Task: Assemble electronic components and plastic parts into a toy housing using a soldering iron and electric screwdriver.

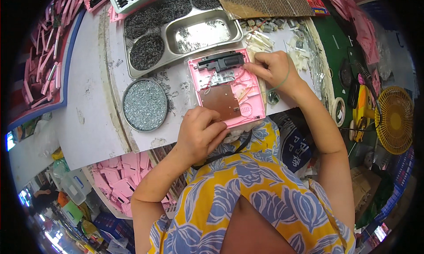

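Observation:
A pink plastic casing (255, 93) lies open side up on the table in front of me. Inside it are a brown circuit board (219, 103), a black plastic mechanism (223, 61) along the far end, a silvery plate and thin loose wires. My left hand (201, 132) is closed at the casing's near left edge, fingertips on the rim. At the far right corner, my right hand (274, 70) has thumb and bent fingers closed on the rim beside the mechanism's end; anything small between those fingertips is hidden. A thin green band circles the right wrist.
A round dish of small silvery metal pieces (145, 104) stands left. Behind is a steel tray (160, 55) of dark screws, partly under cardboard (260, 2). White plastic parts (259, 42) and small motors lie far right. Pink casings fill a bin (119, 176) below; a yellow fan (394, 119) stands right.

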Motion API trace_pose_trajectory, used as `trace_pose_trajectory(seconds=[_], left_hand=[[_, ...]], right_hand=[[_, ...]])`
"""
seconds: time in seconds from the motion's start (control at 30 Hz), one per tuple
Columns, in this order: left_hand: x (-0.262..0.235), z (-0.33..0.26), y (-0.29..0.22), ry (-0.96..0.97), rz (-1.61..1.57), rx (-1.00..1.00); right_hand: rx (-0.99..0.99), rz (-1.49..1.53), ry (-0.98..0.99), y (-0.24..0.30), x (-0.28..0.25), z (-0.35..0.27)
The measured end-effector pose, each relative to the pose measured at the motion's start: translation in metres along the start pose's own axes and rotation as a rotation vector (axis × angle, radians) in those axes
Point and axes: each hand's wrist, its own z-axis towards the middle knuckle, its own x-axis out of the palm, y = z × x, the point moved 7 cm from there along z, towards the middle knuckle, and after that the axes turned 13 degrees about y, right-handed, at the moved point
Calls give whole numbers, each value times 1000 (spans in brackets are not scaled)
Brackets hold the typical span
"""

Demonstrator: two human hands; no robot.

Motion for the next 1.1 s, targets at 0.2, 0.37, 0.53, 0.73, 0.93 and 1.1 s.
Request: trace_pose_trajectory(seconds=[0.2,0.37,0.53,0.73,0.93,1.1], left_hand=[[-1,15,4,138,3,-107],[-6,30,6,297,42,-107],[-6,38,10,373,-33,-189],[-6,76,-5,43,7,-220],[25,90,-25,42,149,-7],[32,54,-47,205,50,217]], right_hand=[[60,410,130,-17,-4,6],[178,415,-145,-27,-26,3],[197,280,-125,-34,-20,41],[219,805,-254,-51,-31,-10],[-340,912,-95,36,-43,-135],[-819,1110,372,85,-39,-133]])
